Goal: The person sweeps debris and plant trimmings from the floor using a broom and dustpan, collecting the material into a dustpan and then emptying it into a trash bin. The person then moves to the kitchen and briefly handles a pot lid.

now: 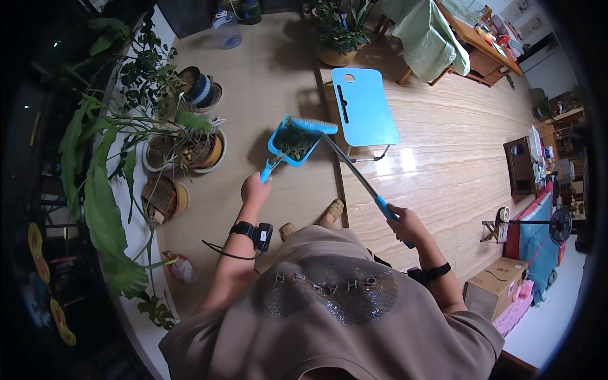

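My left hand (256,188) grips the short handle of a blue dustpan (298,164). Inside the pan lies a heap of green and brown plant debris (295,142). My right hand (409,224) is closed around the blue grip of a long-handled broom (354,168), whose metal shaft runs up and left. The blue broom head (311,125) lies across the far rim of the dustpan, its bristles facing away from me. Whether the pan rests on the floor or hangs just above it, I cannot tell.
A small blue folding table (365,107) stands right of the broom head. Potted plants (204,149) line the left wall, and another potted plant (337,54) is ahead. Toward the right are a cardboard box (496,287) and a black fan (560,225). A dark strip (338,183) divides the floor.
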Demonstrator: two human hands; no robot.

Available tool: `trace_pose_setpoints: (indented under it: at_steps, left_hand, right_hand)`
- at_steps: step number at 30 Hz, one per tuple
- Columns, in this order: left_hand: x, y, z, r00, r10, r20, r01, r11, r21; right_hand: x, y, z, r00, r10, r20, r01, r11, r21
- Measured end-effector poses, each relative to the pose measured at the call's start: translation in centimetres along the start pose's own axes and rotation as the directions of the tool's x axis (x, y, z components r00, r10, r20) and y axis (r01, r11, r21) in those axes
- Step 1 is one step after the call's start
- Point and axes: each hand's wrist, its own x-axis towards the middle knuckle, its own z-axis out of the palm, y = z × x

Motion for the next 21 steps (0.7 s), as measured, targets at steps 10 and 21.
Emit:
trace_pose_setpoints:
  at_steps: [10,21]
  left_hand:
    - [2.7,6.8,0.7,1.000,-0.014,0.020,0.015,1.000,-0.016]
    - [3.6,8.9,3.1,1.000,-0.012,0.022,0.013,0.999,-0.047]
  right_hand:
    - [-0.7,1.2,-2.4,0.999,0.020,-0.039,-0.010,0.971,0.240]
    - [3.6,2.6,-2.3,1.000,0.019,-0.023,-0.009,0.928,0.372]
